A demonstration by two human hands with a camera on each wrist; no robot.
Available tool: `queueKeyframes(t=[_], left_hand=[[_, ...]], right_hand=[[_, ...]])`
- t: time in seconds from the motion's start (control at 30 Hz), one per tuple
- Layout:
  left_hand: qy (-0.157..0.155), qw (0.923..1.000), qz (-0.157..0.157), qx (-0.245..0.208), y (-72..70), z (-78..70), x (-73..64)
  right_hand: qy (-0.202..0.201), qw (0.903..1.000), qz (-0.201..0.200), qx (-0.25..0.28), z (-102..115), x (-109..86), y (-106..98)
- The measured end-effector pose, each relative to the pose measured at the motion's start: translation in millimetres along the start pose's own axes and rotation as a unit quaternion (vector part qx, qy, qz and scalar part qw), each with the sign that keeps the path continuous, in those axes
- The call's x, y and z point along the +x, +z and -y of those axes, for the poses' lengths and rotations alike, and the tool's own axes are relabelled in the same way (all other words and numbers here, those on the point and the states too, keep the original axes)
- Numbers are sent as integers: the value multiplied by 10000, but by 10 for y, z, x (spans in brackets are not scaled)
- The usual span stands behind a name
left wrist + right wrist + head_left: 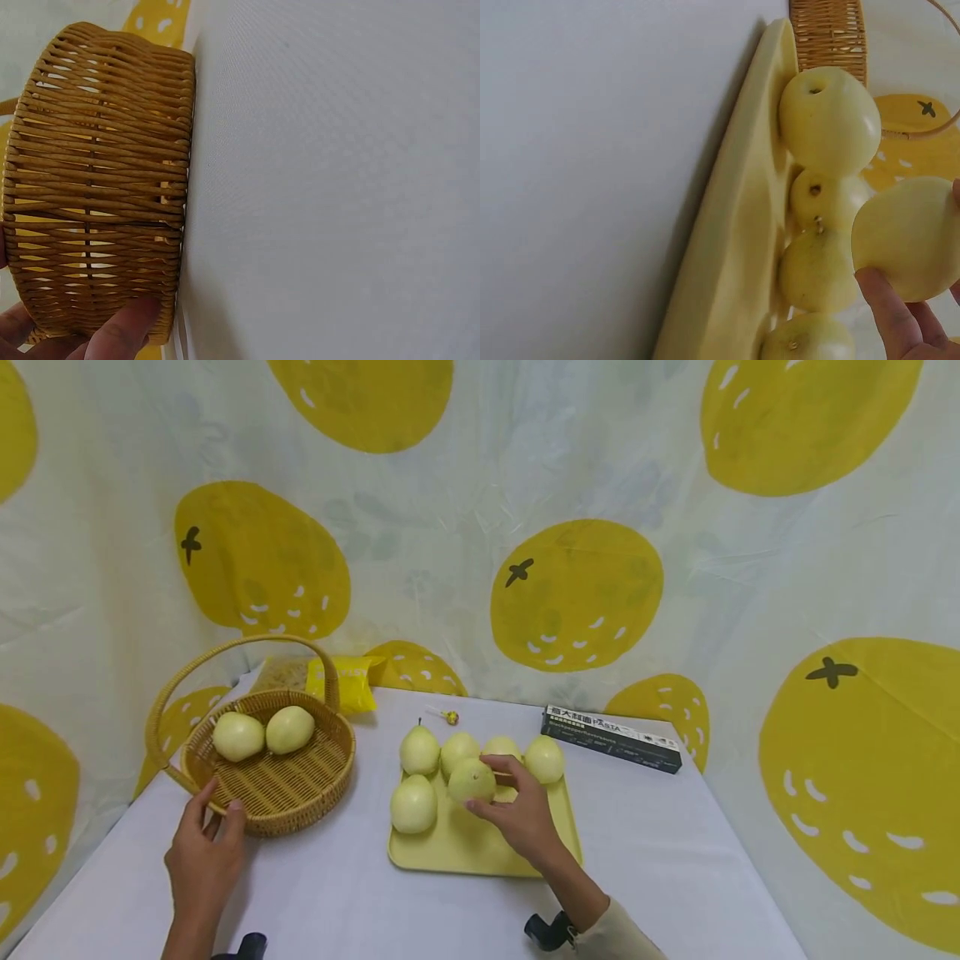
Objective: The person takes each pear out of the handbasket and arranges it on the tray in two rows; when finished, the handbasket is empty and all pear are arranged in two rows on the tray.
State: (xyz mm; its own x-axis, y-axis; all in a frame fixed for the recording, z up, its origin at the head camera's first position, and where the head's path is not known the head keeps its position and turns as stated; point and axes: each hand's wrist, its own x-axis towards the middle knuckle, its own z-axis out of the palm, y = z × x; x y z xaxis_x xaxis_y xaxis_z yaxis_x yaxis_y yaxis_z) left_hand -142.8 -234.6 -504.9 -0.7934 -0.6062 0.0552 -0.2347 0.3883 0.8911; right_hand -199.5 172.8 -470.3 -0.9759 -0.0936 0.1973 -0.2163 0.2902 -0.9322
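Here, the right hand pinches a pear, a tray beneath it; leftward, the left hand grips a basket.

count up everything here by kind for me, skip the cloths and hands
Pears: 8 (2 in the basket, 5 on the tray, 1 in the right hand)
Basket: 1
Tray: 1
Bag: 1
Box: 1
Lollipop: 1
Total: 13
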Motion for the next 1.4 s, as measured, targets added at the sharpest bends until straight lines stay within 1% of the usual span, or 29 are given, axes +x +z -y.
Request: queueKeyframes(t=[0.13, 0.3, 0.43, 0.63, 0.8, 0.9, 1.03, 1.13, 1.23, 1.4], left_hand=[[25, 10000, -36, -10, -2, -8, 7], [13, 10000, -27, -42, 8, -1, 20], [-43, 10000, 37, -55, 8, 0, 30], [1, 9999, 34, -108, 11, -2, 20], [-53, 10000, 33, -75, 12, -2, 17], [-65, 10000, 43, -35, 12, -3, 17], [-6, 10000, 42, -47, 9, -3, 17], [20, 10000, 29, -45, 5, -1, 20], [18, 10000, 25, -25, 4, 3, 21], [-2, 10000, 52, -29, 6, 15, 11]], right_hand=[[83, 9993, -13, -363, -74, 1, -23], [99, 9977, 94, -661, -164, 1, -12], [-12, 9956, 202, -919, -217, 0, 8], [-267, 9926, 286, -1153, -248, 15, 35], [-390, 9928, 493, -1015, -256, 18, 40], [-236, 9945, 632, -806, -255, 13, 30], [-47, 9958, 559, -725, -243, 17, 18], [-71, 9964, 538, -655, -233, 22, 19], [-168, 9961, 633, -595, -232, 25, 33], [-264, 9949, 615, -760, -253, 30, 82]])
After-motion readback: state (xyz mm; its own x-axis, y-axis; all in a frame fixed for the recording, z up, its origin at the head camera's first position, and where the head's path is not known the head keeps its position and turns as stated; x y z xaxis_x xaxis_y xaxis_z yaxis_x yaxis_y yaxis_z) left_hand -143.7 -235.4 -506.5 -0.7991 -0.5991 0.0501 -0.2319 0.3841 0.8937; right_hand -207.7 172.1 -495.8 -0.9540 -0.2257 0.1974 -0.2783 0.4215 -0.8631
